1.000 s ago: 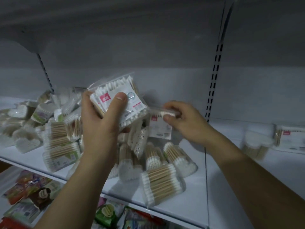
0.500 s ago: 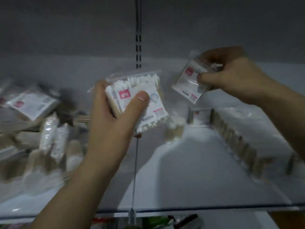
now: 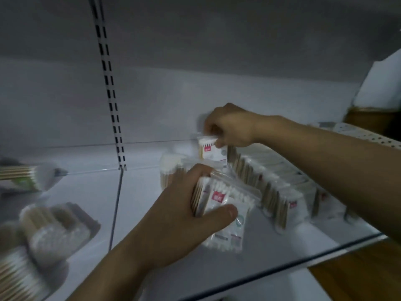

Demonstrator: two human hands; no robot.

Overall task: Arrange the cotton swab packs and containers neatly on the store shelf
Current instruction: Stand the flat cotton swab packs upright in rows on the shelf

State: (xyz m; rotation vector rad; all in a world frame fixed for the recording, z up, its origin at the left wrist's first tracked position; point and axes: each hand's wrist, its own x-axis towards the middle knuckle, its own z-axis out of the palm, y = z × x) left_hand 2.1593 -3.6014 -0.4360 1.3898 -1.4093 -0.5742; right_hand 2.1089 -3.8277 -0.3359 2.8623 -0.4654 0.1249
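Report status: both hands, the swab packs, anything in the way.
Right hand pinches one pack at far end of row. Left hand grips stack of packs. Round container close by.

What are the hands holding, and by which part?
Left hand grips a stack of swab packs, thumb across its front; right hand pinches one pack by its top edge.

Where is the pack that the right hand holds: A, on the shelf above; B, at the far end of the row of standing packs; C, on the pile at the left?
B: the right hand pinches the pack upright at the far end of the row.
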